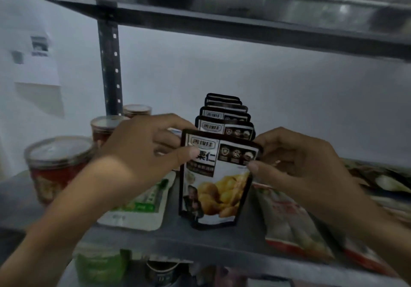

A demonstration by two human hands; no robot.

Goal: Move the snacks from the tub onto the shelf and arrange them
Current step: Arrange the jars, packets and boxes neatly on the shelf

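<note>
Both hands, left hand [142, 151] and right hand [295, 160], pinch the front chestnut pouch [216, 182] upright on the shelf [178, 235], heading a row of pouches [224, 115], so stocking seems well along; tub unseen.

Six chestnut pouches [216, 180] stand upright in one row front to back (rear ones show top edges only). Three red lidded cans [59, 166]. One green-and-white flat packet [142, 204]. Two red-and-white bags [293, 224], right side; further packets beyond too blurred to count.
</note>
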